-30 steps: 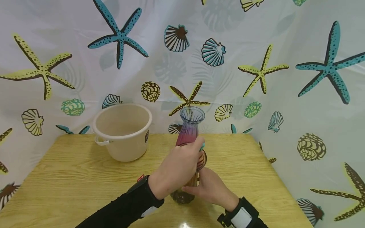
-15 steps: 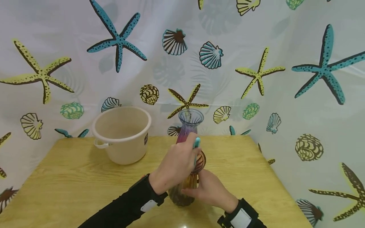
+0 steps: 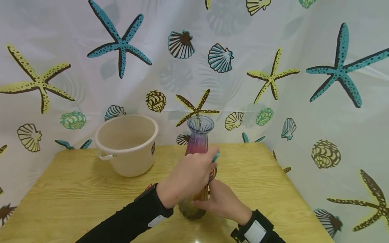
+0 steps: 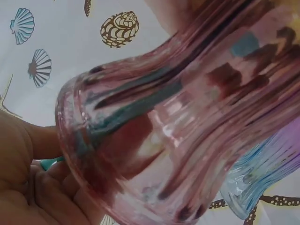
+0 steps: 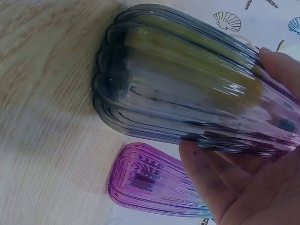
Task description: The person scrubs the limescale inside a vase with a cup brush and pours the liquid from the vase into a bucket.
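Observation:
A ribbed glass vase, greyish at its base (image 3: pixel 192 213) and pink toward its rim (image 4: pixel 187 126), stands near the table's front, tilted slightly. My right hand (image 3: pixel 226 199) grips its side low down, thumb and fingers around the glass. Over its mouth, my left hand (image 3: pixel 187 172) holds the teal handle (image 3: pixel 215 157) of a bottle brush. That brush runs down into the vase, where its blurred yellow-green head (image 5: pixel 197 65) shows through the glass. Just behind stands a second vase (image 3: pixel 197 144), pink below and blue at its flared rim, partly hidden by my left hand.
A cream bucket (image 3: pixel 129 158) with a side handle stands at the back left of the wooden table (image 3: pixel 255 175). A white curtain (image 3: pixel 237 20) printed with starfish and shells surrounds the table at the back and sides.
My left hand rose slightly with the brush half a second ago and is lower now; the yellow-green head sits deeper in the vase. My right hand keeps its grip on the vase.

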{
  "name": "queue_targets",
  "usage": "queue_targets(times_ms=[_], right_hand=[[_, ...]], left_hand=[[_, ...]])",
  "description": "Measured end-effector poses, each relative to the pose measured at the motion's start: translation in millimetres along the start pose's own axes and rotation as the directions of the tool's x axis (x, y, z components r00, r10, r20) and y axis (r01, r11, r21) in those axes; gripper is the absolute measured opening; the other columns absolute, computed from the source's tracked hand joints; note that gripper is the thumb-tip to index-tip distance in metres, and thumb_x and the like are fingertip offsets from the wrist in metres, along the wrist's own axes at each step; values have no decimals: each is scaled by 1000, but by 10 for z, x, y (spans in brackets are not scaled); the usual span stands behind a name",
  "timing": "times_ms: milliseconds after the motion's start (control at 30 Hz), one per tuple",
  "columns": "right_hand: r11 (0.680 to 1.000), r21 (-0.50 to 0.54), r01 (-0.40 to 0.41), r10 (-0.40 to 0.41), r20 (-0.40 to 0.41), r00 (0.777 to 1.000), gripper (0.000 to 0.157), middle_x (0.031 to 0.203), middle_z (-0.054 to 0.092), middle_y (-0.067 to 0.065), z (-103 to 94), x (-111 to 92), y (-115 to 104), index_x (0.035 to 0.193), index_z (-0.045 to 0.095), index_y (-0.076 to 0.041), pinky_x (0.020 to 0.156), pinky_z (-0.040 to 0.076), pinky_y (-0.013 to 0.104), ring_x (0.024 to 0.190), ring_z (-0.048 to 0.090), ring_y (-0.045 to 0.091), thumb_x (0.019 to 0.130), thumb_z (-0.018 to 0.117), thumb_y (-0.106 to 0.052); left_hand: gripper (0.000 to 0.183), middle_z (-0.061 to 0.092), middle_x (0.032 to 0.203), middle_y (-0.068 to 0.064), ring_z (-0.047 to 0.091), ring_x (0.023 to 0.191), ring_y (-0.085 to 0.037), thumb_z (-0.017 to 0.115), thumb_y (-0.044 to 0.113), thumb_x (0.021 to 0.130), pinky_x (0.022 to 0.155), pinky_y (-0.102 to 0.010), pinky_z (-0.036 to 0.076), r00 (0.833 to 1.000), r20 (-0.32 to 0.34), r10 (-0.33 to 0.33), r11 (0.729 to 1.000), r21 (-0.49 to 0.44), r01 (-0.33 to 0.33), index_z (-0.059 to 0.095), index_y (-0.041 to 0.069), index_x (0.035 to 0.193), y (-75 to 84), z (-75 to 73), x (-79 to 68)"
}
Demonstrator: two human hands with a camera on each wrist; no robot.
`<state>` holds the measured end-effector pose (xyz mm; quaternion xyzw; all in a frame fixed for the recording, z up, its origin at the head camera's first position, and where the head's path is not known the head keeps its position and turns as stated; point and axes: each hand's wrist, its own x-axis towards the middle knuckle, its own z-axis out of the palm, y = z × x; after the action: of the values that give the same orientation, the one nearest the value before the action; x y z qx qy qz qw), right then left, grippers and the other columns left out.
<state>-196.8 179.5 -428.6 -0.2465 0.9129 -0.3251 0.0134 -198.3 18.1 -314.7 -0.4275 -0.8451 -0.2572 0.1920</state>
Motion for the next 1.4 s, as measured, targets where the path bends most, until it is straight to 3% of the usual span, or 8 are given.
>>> queue_targets(times_ms=[100, 300, 533, 667, 833, 1167, 1400], right_hand=[[1000, -12, -6, 6, 13, 1000, 68, 115, 60, -9, 3, 8, -6, 130, 44, -22, 79, 53, 38, 97, 56, 6, 78, 67, -59], [999, -10, -37, 37, -10, 999, 78, 116, 59, -9, 3, -23, -22, 137, 39, -21, 75, 52, 36, 95, 55, 5, 76, 69, -60], [1000, -2, -18, 17, -28, 999, 79, 122, 57, -8, 9, -29, -16, 140, 35, -24, 78, 52, 38, 102, 53, 7, 77, 69, -58], [1000, -1, -12, 12, -33, 999, 81, 125, 56, -7, 16, -24, -18, 142, 33, -25, 79, 52, 39, 103, 53, 8, 77, 69, -57], [1000, 5, -14, 14, -31, 999, 83, 126, 55, -7, 18, -28, -26, 143, 31, -25, 81, 52, 40, 105, 53, 8, 77, 70, -56], [1000, 7, -1, 1, -22, 1000, 79, 124, 56, -8, 19, -11, -25, 141, 34, -26, 81, 52, 40, 103, 53, 7, 78, 69, -57], [1000, 7, -1, 1, -20, 1000, 79, 123, 56, -8, 10, -11, -34, 141, 33, -26, 76, 52, 38, 100, 54, 7, 78, 70, -56]], left_hand=[[9, 41, 56, 5, 42, 44, -5, 48, 17, 101, 38, -18, 32, 999, -28, 14, 1000, 2, -14, 43, 12, 95, -2, 19, -46], [11, 44, 62, 4, 42, 48, -4, 54, 11, 97, 43, -18, 37, 990, -141, 28, 998, -52, -36, 46, 8, 105, -95, 76, -153], [7, 55, 68, -2, 45, 48, -2, 49, 11, 100, 39, -17, 36, 975, -207, -82, 971, -239, 31, 42, 9, 100, -249, 84, -188], [6, 61, 77, -3, 48, 51, -2, 48, 13, 101, 41, -19, 41, 974, -200, -104, 964, -260, 50, 43, 10, 102, -280, 79, -173], [7, 53, 69, -1, 47, 50, -2, 48, 14, 101, 40, -19, 39, 980, -176, -93, 956, -290, 39, 42, 11, 100, -291, 79, -148], [5, 58, 76, -5, 56, 59, -10, 47, 13, 101, 48, -24, 47, 983, -141, -116, 916, -397, 51, 42, 12, 104, -319, 78, -149], [6, 56, 72, -1, 52, 57, -4, 47, 14, 101, 47, -23, 44, 990, -62, -125, 946, -308, 100, 43, 13, 105, -254, 10, -112]])
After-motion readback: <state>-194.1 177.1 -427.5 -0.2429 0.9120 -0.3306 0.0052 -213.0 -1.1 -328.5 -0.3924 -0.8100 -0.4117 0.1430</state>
